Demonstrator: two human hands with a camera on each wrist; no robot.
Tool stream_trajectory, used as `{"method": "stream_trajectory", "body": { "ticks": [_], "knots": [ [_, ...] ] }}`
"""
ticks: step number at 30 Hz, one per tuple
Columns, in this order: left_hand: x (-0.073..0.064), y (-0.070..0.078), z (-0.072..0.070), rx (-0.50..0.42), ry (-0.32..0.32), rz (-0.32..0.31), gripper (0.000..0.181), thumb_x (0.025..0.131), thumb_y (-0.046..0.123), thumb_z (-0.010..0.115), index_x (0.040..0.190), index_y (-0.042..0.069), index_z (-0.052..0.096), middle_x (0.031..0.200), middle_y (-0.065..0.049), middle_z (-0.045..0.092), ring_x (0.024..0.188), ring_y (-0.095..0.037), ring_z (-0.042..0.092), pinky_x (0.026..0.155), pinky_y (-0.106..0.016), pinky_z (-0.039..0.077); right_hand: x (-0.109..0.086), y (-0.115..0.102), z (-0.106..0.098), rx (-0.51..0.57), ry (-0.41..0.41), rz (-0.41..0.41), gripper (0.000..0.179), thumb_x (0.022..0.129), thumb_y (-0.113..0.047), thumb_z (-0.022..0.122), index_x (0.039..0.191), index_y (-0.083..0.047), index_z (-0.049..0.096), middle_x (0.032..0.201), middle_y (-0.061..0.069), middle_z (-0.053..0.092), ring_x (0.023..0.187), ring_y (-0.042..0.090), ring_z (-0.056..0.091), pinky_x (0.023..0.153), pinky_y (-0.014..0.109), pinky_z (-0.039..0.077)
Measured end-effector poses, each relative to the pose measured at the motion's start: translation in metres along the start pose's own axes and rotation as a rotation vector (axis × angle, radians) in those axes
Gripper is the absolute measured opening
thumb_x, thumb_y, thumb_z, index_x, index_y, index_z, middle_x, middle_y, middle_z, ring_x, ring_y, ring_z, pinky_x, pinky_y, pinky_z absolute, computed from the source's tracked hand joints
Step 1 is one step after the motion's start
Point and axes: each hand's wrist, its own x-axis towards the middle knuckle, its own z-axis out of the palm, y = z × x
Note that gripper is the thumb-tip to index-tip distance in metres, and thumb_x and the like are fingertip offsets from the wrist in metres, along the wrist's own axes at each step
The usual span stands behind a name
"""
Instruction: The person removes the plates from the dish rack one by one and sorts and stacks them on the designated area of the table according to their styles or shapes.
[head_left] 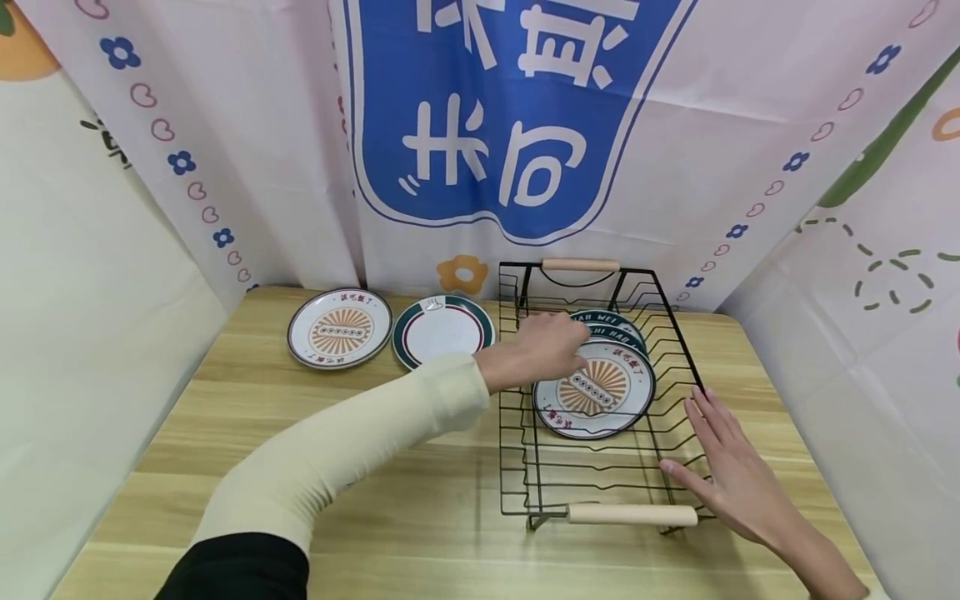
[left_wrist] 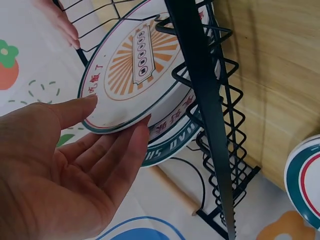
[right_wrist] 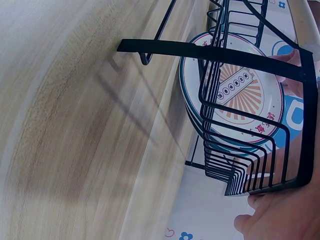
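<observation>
A white plate with an orange sunburst (head_left: 594, 390) stands tilted in a black wire dish rack (head_left: 600, 487). My left hand (head_left: 546, 346) pinches its rim, thumb on the printed face and fingers behind, as the left wrist view shows. Behind that plate, more plates with green rims (head_left: 611, 321) stand in the rack, mostly hidden by it. My right hand (head_left: 731, 475) rests along the rack's right side near the front, its fingers extended against the wire edge. In the right wrist view the sunburst plate (right_wrist: 260, 107) shows through the rack's bars.
Left of the rack, a second sunburst plate (head_left: 340, 328) and a green-rimmed white plate (head_left: 442, 332) lie on the wooden table (head_left: 405, 533). The rack has wooden handles at the front (head_left: 632, 514) and back. A printed curtain (head_left: 285, 125) hangs behind the table.
</observation>
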Motion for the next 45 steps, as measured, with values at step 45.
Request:
{"method": "stream_trajectory", "body": {
  "ticks": [45],
  "knots": [
    [-0.001,-0.007,0.019,-0.19,0.052,0.073,0.011,0.106,0.014,0.065,0.109,0.006,0.073,0.078,-0.001,0.063,0.062,-0.009,0.055,0.056,-0.017,0.047,0.0,-0.002,-0.001,0.015,-0.018,0.01,0.096,0.098,-0.044,0.071,0.166,0.003,0.022,0.176,0.018,0.011,0.164,0.03,0.0,0.129,0.03,-0.007]
  ]
}}
